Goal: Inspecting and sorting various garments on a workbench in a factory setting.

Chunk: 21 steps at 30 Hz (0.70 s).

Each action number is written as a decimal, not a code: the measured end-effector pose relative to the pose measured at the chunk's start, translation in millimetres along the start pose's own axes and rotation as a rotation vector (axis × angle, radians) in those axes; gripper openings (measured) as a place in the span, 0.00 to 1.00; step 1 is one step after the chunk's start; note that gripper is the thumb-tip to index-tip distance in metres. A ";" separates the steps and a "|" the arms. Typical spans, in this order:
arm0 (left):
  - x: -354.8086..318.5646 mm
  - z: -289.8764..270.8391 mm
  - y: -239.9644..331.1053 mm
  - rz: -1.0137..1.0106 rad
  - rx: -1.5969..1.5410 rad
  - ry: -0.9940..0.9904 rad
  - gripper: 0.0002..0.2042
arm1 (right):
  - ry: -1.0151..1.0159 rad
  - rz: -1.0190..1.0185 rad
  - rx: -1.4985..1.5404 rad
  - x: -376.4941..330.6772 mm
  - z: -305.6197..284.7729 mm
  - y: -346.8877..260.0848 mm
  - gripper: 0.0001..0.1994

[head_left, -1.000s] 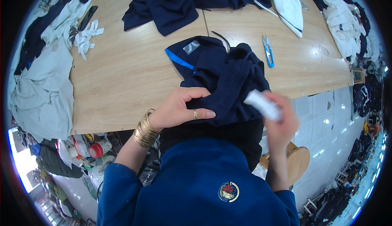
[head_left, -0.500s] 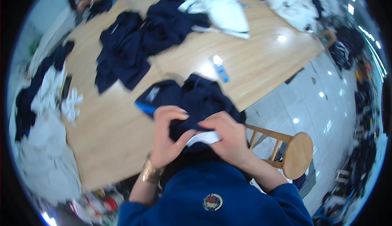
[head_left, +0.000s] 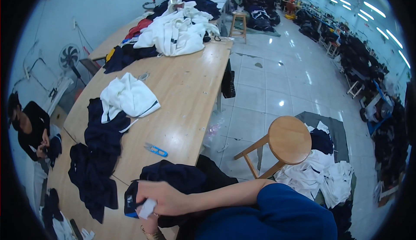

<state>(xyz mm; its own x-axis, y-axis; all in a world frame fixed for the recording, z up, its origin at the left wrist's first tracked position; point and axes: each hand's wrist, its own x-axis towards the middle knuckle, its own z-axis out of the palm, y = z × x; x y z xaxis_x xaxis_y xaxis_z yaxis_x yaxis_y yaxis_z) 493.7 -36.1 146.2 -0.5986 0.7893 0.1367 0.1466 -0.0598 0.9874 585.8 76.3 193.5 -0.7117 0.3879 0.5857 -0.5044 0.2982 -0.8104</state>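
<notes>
Grip: right hand (head_left: 167, 199) curled round white piece (head_left: 147, 208); left hand (head_left: 151, 224) mostly hidden, can't tell. Navy garment (head_left: 173, 173) by hands, tabletop (head_left: 173, 105) edge; likely soft, light, floppy, best pinched at a fold.

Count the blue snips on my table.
1: the blue snips lie on the table, just beyond the dark garment at your right hand. Others may be hidden under the clothes.
</notes>
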 end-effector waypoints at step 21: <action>2.5 38.0 30.0 -0.073 -0.206 0.227 0.22 | -0.305 0.387 -0.518 -4.2 -32.5 52.4 0.10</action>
<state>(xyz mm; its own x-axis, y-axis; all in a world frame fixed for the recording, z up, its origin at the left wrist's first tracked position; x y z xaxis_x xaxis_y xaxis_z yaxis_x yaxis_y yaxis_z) 526.6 -12.6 173.1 -0.7658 0.6407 0.0558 -0.0525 -0.1487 0.9875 578.2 118.7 149.1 -0.9360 0.3107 0.1651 0.0553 0.5934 -0.8030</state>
